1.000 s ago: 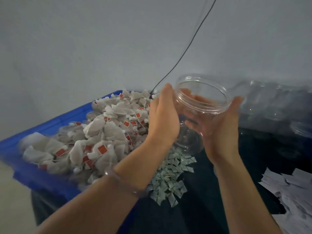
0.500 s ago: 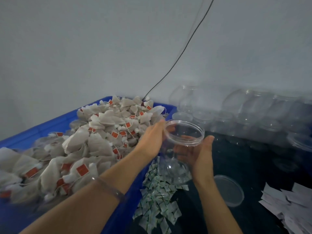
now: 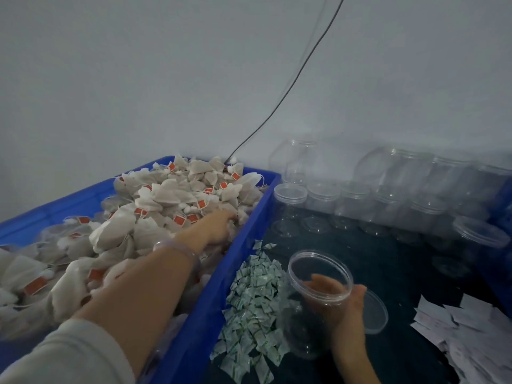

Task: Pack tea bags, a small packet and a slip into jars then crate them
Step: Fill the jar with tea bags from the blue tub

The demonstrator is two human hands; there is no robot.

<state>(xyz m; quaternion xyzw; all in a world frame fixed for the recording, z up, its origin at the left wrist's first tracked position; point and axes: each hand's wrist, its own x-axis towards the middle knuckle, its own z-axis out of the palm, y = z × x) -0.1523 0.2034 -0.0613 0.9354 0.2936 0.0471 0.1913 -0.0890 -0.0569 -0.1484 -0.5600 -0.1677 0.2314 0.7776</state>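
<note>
The left hand (image 3: 219,227) is sunk into the heap of tea bags (image 3: 171,200) in the blue bin (image 3: 249,217). Its fingertips are hidden among them, so I cannot tell whether it has closed on any. The right hand (image 3: 347,309) is curled round the open jar (image 3: 300,325), which looks empty and sits tilted, mouth up, low over the tabletop (image 3: 401,273) near the bin wall.

The step in hand looks like the first fill. It would go best with a loose handful lifted straight up – the strings and tags lie tangled and could drag extra bags over the wall. The jar mouth should be tipped toward the bin so the carry is short, and the bags let fall in rather than pushed.

The tabletop is dark. A pile of small packets (image 3: 255,295) lies between bin and jar, a clear lid (image 3: 376,314) lies flat just beside the right hand, and white slips (image 3: 457,328) are scattered at the right edge. Rows of empty jars (image 3: 360,200) stand at the back, some piled on top, against a plain grey wall (image 3: 138,79) – a thin cable (image 3: 291,87) runs down it behind the bin. The light is dim
</note>
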